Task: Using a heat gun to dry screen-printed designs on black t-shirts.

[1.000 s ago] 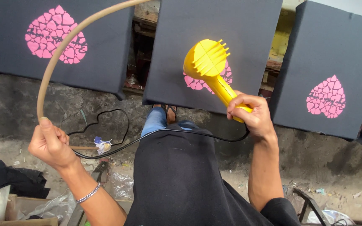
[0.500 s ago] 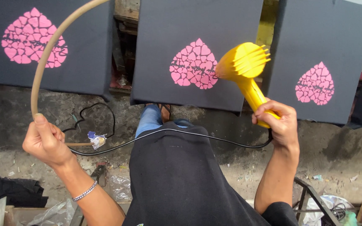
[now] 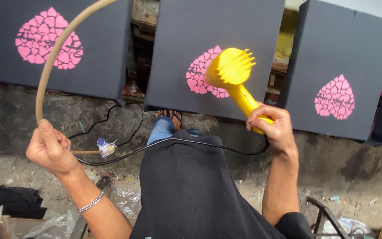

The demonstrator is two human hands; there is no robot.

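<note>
Looking down, nearest first:
Torso: a black shirt (image 3: 191,190) fills the lower middle, with a blue-jeaned leg (image 3: 161,128) and a sandalled foot (image 3: 169,116) showing past its top edge.
Left hand (image 3: 51,148): fist closed round a tan hose (image 3: 54,57), thumb laid up along it; a silver bracelet (image 3: 90,203) circles the wrist.
Tan hose: rises from the fist and arcs up to the right, out of the top of the view.
Right hand (image 3: 273,128): fingers wrapped tight on the handle of a yellow hair dryer (image 3: 235,73).
Yellow hair dryer: held up at an angle, its comb-toothed nozzle pointing at the middle panel (image 3: 213,44), over the pink heart there.
Black cord (image 3: 186,141): runs from the dryer's handle across the shirt to a taped joint (image 3: 106,147) beside the left hand, then loops on over the ground.
Ground: grey concrete floor (image 3: 341,168), a dark cloth (image 3: 9,199) and clear plastic (image 3: 127,201) at lower left.
Farthest: three black panels lean side by side, the left panel (image 3: 98,44), the middle one and the right panel (image 3: 345,53), each bearing a pink heart built of small hearts.
</note>
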